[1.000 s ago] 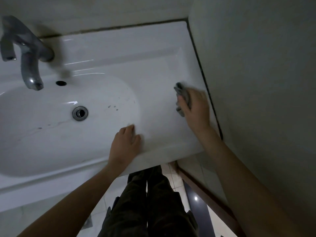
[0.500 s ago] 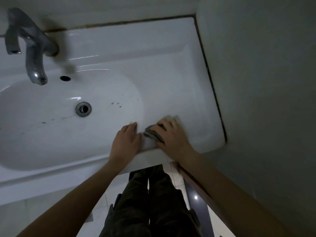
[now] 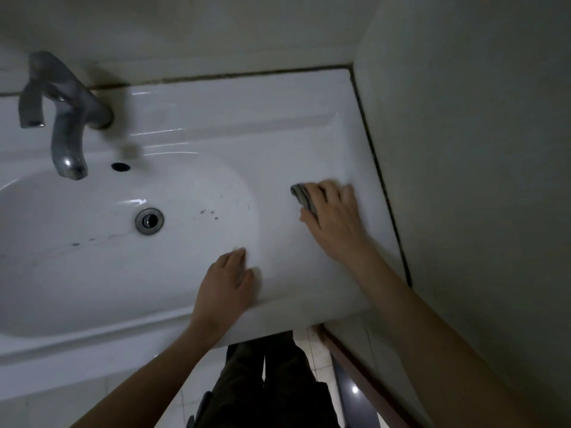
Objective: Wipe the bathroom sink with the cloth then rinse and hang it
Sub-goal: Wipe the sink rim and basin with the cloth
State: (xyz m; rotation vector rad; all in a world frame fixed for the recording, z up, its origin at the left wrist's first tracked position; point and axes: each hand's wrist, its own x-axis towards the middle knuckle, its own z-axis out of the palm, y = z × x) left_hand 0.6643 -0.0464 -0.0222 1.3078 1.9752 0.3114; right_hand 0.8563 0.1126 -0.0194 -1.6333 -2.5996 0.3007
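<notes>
The white ceramic sink [image 3: 278, 125] fills the view, its oval basin on the left with dark specks near the drain [image 3: 149, 220]. My right hand [image 3: 335, 220] presses a grey cloth [image 3: 303, 196] flat on the sink's right ledge, close to the side wall; only the cloth's left edge shows past my fingers. Holding nothing, my left hand [image 3: 225, 288] rests flat on the sink's front rim, fingers together, at the basin's right end.
A metal faucet [image 3: 66, 118] stands at the back left above the overflow hole [image 3: 120, 166]. The side wall [image 3: 463, 149] bounds the sink on the right. My dark trousers [image 3: 272, 387] and the tiled floor show below the front rim.
My right hand has slid the cloth from the front rim beside my left hand back out across the right ledge. The left hand has stayed put. The view shifted slightly.
</notes>
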